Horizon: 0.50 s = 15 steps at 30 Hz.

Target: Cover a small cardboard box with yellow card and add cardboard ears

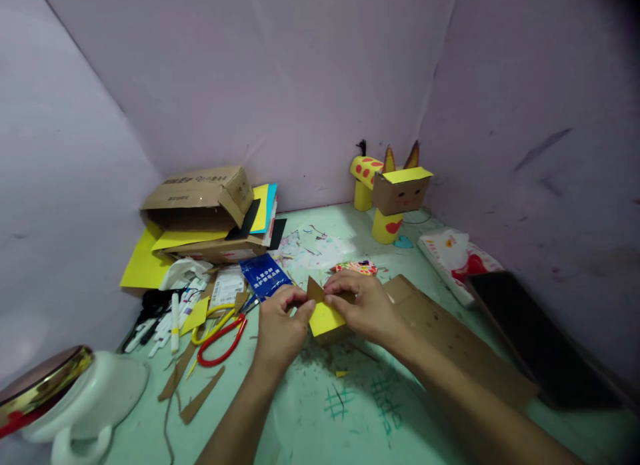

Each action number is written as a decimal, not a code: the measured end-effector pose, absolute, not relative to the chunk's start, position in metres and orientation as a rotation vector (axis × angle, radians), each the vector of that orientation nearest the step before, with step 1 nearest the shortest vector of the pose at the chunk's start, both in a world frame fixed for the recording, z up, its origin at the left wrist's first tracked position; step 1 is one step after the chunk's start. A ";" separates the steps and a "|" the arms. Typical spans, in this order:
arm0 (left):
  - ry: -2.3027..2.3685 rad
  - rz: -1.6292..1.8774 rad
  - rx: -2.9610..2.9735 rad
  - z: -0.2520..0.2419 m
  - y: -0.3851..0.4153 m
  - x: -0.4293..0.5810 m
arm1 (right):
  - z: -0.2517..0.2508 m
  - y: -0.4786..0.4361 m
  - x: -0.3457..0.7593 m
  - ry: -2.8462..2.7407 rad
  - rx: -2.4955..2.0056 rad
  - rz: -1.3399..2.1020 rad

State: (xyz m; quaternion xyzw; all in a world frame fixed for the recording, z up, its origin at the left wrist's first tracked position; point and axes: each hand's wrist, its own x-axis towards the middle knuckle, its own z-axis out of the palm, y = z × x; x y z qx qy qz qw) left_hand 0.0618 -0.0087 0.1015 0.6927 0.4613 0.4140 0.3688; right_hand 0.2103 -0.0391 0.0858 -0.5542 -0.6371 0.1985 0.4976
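My left hand [281, 326] and my right hand [364, 307] meet at the middle of the pale green table [310, 412]. Together they pinch a small piece that is yellow paper on brown cardboard [324, 316], held just above the table. A brown triangular flap sticks up between my fingertips. Red-handled scissors [223, 343] and yellow-handled scissors [213, 323] lie just left of my left hand. A blue packet [264, 276] lies behind my left hand.
A cardboard animal figure with yellow legs and red spots [391, 189] stands at the back. Open cardboard boxes and yellow sheets [200, 215] pile up back left. A flat cardboard sheet [450, 338], a tissue pack [453, 255] and a dark tablet [535, 338] lie right. A white cup [75, 402] sits near left.
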 end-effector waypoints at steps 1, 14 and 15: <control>1.184 1.061 1.770 0.101 -0.009 0.062 | 0.085 -0.039 0.210 -1.544 -1.343 0.482; 1.138 1.088 1.371 0.101 0.001 0.050 | 0.093 -0.060 0.242 -1.964 -1.397 0.599; 1.148 1.121 1.324 0.101 0.003 0.047 | 0.088 -0.060 0.240 -2.005 -1.429 0.611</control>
